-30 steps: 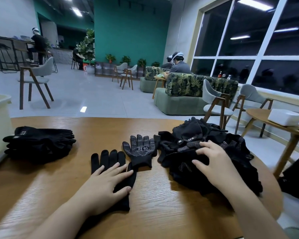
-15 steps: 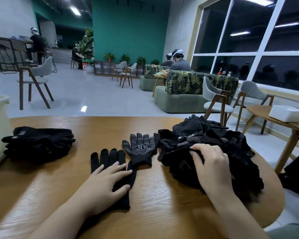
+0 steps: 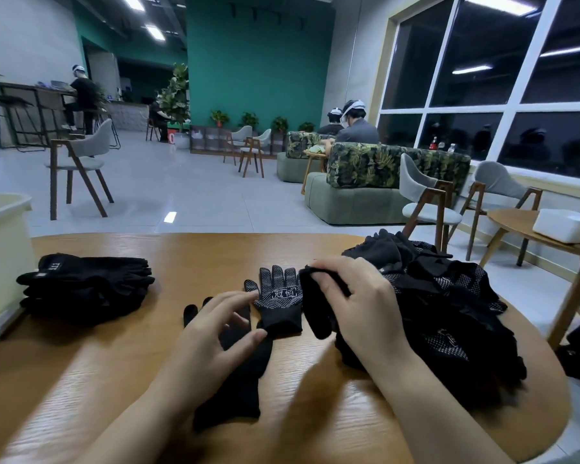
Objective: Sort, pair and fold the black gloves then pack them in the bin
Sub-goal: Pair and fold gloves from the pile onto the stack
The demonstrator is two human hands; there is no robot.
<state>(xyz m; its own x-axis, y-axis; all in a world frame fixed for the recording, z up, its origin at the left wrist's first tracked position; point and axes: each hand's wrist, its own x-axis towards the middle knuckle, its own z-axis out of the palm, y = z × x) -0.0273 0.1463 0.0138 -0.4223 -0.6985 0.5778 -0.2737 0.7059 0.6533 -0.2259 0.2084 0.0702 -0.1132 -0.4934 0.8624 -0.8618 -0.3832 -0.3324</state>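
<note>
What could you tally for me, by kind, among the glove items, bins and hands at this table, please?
Single gloves lying flat: 2 (plain glove, dotted glove)
Glove gripped by right hand: 1 (held glove)
Stacks: 1 (sorted stack)
Unsorted heaps: 1 (heap)
Bins: 1 (bin)
Hands: 2, with left hand
Total: 8

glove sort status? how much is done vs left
Done: one stack of folded gloves sits by the bin, not visibly packed. In hand: the right hand grips a glove from the unsorted pile; the left hand hovers over a plain glove beside a dotted glove. Left: most of the pile, then binning.
</note>
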